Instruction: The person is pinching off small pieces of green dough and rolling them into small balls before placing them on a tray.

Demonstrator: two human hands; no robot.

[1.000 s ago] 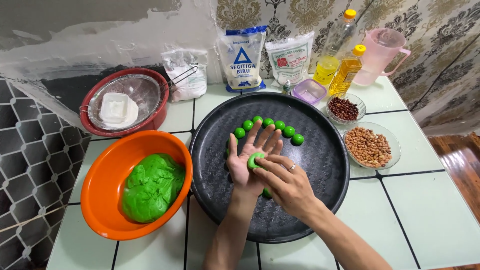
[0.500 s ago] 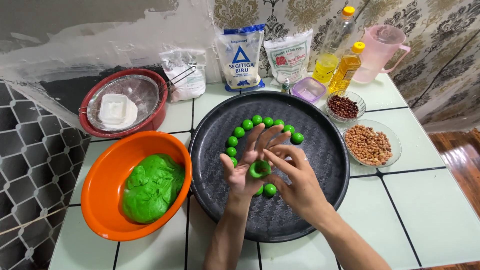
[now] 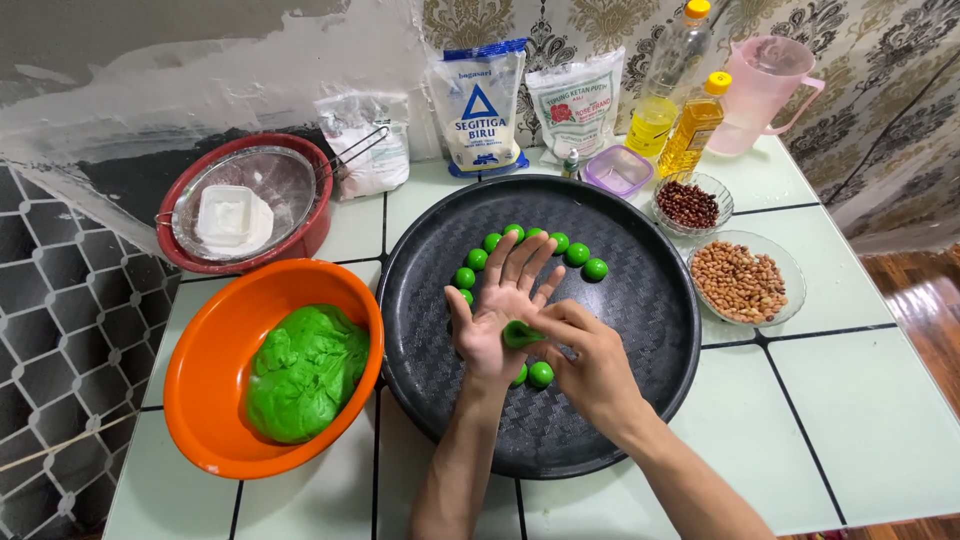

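the left hand (image 3: 497,305) is lying palm up over the round black tray (image 3: 640,400), fingers spread wide and gripping nothing, while a small piece of green dough (image 3: 521,334) is sitting on its palm. the right hand (image 3: 585,355) is curling over that piece, fingertips pinching its edge, so most of its shape is staying hidden. a curved row of green dough balls (image 3: 574,253) is running along the tray behind the left fingers, which are covering part of the row; two more balls (image 3: 541,374) are peeking out beneath the hands. to the left, the orange bowl (image 3: 215,330) is holding a large green dough lump (image 3: 303,370). both forearms are being cut off at the lower edge.
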